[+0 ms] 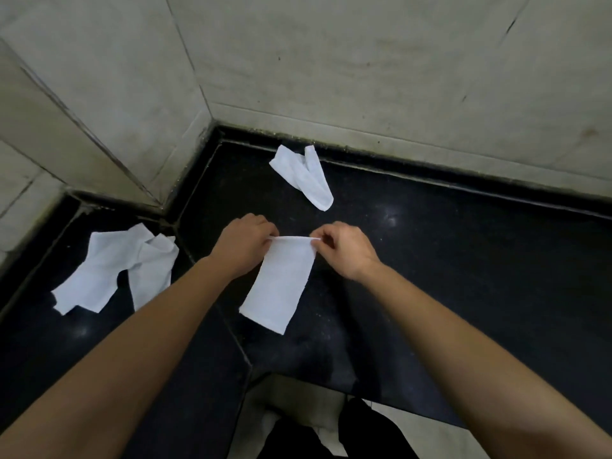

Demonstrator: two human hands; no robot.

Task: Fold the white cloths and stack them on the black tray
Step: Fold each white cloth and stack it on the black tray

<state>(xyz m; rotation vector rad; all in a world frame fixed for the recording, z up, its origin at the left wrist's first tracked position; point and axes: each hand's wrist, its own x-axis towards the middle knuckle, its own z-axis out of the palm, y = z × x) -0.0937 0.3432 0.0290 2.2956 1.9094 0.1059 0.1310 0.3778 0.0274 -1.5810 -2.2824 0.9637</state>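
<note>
A white cloth point(280, 283), folded into a long narrow strip, lies on the black counter point(447, 260) in the middle of the view. My left hand point(243, 246) pinches its far left corner and my right hand point(347, 250) pinches its far right corner, lifting that far edge slightly. A crumpled white cloth point(116, 270) lies loose on the counter to the left. Another rumpled white cloth point(304, 175) rests farther back near the wall. No separate black tray is distinguishable from the dark surface.
Pale tiled walls point(364, 77) enclose the counter at the back and left, forming a corner. The counter's front edge point(331, 384) runs below the strip, with pale floor and my dark clothing point(331, 432) beneath.
</note>
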